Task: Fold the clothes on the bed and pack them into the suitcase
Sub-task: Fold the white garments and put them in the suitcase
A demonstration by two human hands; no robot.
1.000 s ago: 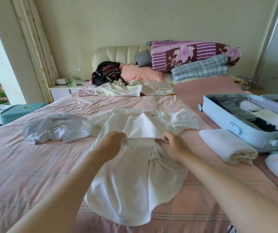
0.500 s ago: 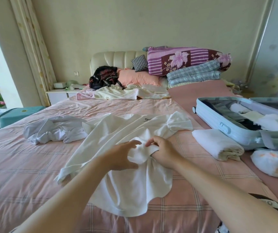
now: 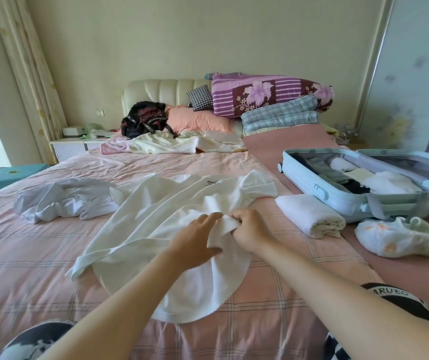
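My right grip pinches a bunched fold of the white shirt, left of the suitcase; my left grip lies spread on it. I'd smooth the cloth flat before folding.

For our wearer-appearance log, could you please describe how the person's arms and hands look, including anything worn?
Both forearms are bare; the left hand and right hand show no gloves or watch. The right sleeve is short, black and white, with lettering near its hem; the left sleeve is black with a white pattern.
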